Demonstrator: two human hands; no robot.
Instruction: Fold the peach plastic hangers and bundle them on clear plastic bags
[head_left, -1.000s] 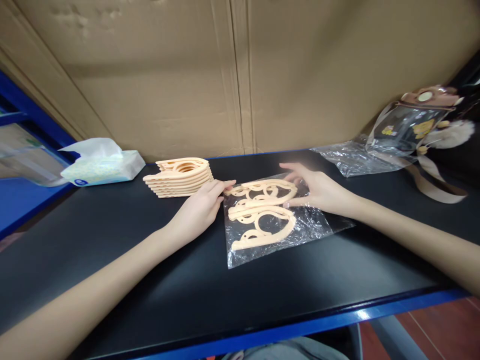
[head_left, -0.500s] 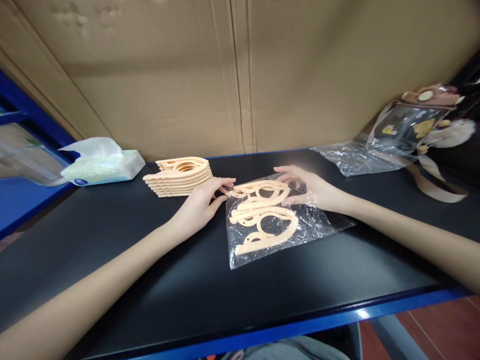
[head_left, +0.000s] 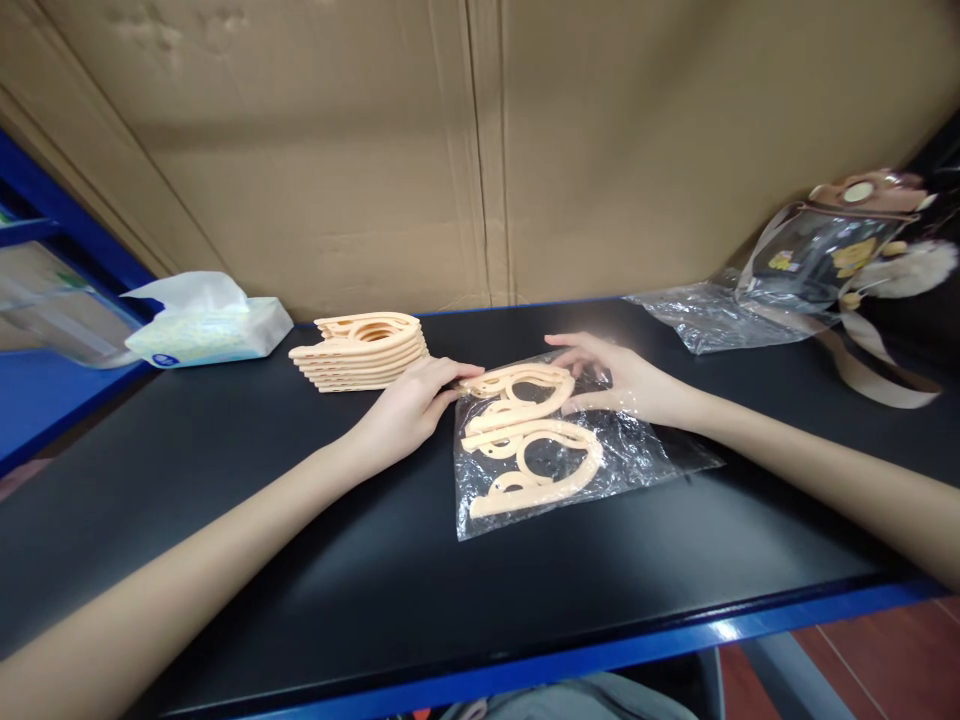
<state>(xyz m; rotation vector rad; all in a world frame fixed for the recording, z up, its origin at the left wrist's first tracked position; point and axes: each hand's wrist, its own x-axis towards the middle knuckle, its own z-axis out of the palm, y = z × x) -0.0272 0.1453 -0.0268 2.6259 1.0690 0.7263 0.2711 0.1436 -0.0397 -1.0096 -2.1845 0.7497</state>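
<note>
A clear plastic bag (head_left: pixel 652 462) lies on the table with cream folding hangers (head_left: pixel 592 460) inside, one above the other. My left hand (head_left: pixel 409 405) is at the bag's upper left corner, thumb and fingers closed on the edge by the upper hanger's end. At the bag's upper right, my right hand (head_left: pixel 634 382) has its thumb and fingers apart around the upper hanger's curved end. The thumb touches the bag; some fingertips are hard to make out through the shiny film. Just behind my left hand stands a neat stack of matching hangers (head_left: pixel 360 352).
A tissue pack (head_left: pixel 214 330) sits at the back left. At the back right are another clear plastic bag (head_left: pixel 701 315) and a transparent bottle (head_left: pixel 810 255) with a strap (head_left: pixel 874 375). Cardboard (head_left: pixel 337 150) rises behind the black table (head_left: pixel 585 590), which has a blue front edge.
My left fingers have shifted slightly right along the bag's edge. The upper hanger's curved end sits a little further left and lower. The view has moved slightly.
</note>
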